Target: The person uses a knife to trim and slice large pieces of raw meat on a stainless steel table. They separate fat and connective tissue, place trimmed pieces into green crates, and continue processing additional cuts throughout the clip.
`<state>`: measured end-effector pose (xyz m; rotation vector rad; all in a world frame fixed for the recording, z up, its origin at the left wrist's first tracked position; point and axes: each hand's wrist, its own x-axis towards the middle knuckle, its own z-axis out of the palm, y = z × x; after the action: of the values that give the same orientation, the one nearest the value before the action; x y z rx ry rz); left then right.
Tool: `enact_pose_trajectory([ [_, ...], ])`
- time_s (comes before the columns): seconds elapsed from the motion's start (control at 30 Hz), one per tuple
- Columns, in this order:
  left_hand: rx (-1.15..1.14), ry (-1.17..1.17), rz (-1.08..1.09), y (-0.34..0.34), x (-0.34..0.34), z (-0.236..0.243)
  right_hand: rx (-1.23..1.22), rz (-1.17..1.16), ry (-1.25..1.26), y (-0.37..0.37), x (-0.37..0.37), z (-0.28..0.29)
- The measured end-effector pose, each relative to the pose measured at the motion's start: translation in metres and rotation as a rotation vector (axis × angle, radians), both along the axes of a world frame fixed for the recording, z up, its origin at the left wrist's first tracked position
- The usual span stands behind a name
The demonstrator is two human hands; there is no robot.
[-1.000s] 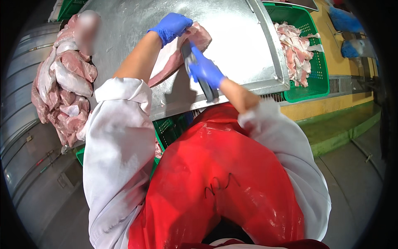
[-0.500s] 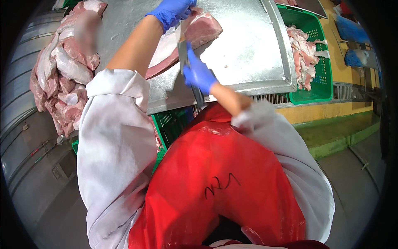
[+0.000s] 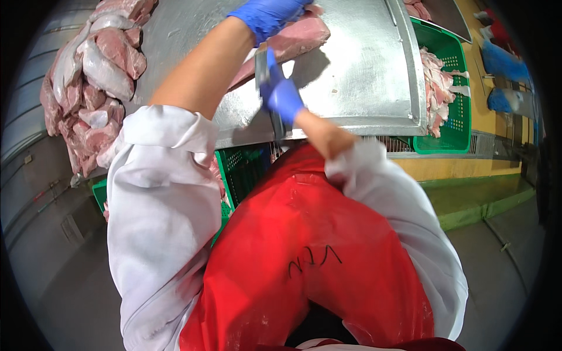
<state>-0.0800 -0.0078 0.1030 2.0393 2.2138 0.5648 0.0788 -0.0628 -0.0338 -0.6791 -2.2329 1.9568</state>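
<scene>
We see the pale pink meat piece point(image 3: 298, 38) on the metal worktop point(image 3: 357, 82), partly behind the left forearm. Left hand point(image 3: 270, 19) is over its far side — fingers mostly hidden, so we can't tell if it grips. Right hand point(image 3: 282, 98) is closed around a long dark tool point(image 3: 261, 67), probably a knife — blurred. Meat pile point(image 3: 105, 64) left, green crate point(image 3: 453, 140) of trimmings point(image 3: 434, 96) right.
</scene>
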Motion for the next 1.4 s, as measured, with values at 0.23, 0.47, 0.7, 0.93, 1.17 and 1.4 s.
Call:
enact_pose_trajectory([
  [0.23,0.492,-0.987,0.546,0.009,0.094,-0.034,0.066,0.057,0.298,-0.070,0.051,-0.044],
  [0.47,0.684,-0.893,0.563,-0.004,0.122,-0.020,-0.083,-0.042,-0.422,-0.056,-0.027,0.052],
  [0.7,0.730,-0.977,0.532,-0.022,0.140,0.005,-0.109,-0.045,-0.037,-0.043,-0.042,-0.011],
  [0.93,0.814,-1.108,0.471,-0.053,0.140,0.036,-0.327,0.028,-0.027,-0.095,-0.031,0.010],
  [1.17,0.887,-1.155,0.448,-0.072,0.136,0.064,-0.188,0.121,-0.175,-0.143,0.001,0.035],
  [1.4,1.014,-1.109,0.417,-0.077,0.140,0.082,-0.248,0.076,-0.122,-0.145,-0.057,0.005],
])
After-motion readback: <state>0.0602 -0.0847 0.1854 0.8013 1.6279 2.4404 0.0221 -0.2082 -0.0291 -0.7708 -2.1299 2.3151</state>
